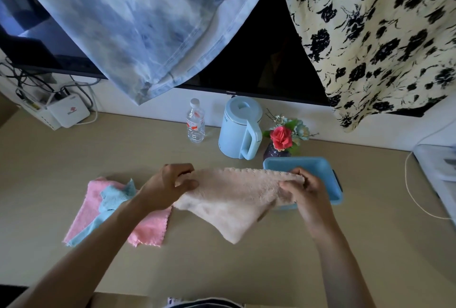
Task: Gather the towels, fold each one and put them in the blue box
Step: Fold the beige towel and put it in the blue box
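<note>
A beige towel (234,199) hangs spread between both hands above the desk, its lower corner drooping toward me. My left hand (170,184) pinches its upper left corner. My right hand (304,191) grips its upper right corner, in front of the blue box (318,167), which sits on the desk at the right and is partly hidden by the towel. To the left lies a pink towel (148,228) flat on the desk, with a light blue towel (111,199) crumpled on top of it, both partly under my left forearm.
Along the back of the desk stand a water bottle (195,122), a light blue kettle (240,130) and a vase of flowers (282,139). A white router (67,112) with cables is at the far left. A white cord (412,191) runs at the right.
</note>
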`<action>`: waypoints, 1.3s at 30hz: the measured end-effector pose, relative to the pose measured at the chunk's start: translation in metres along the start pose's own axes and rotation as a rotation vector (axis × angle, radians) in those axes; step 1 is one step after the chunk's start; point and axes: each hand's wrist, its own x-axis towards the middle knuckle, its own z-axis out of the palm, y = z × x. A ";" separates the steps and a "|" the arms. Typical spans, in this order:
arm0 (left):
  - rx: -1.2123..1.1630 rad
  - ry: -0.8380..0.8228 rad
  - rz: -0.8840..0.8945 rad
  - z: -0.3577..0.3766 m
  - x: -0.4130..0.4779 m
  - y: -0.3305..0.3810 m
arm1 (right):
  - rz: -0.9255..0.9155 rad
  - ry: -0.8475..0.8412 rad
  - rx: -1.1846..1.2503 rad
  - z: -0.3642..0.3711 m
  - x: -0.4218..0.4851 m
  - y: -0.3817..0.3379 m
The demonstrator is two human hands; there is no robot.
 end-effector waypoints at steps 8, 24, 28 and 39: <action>0.051 0.116 -0.044 -0.004 0.019 -0.025 | 0.084 -0.010 -0.151 0.010 0.019 0.029; -0.030 -0.221 -0.037 0.060 -0.101 -0.063 | 0.242 -0.325 -0.301 -0.011 -0.063 0.125; 0.018 -0.349 -0.127 0.108 -0.135 -0.089 | 0.411 -0.437 -0.473 -0.010 -0.093 0.203; 0.009 -0.190 -0.260 0.127 -0.121 -0.101 | 0.399 -0.215 -0.405 0.009 -0.077 0.219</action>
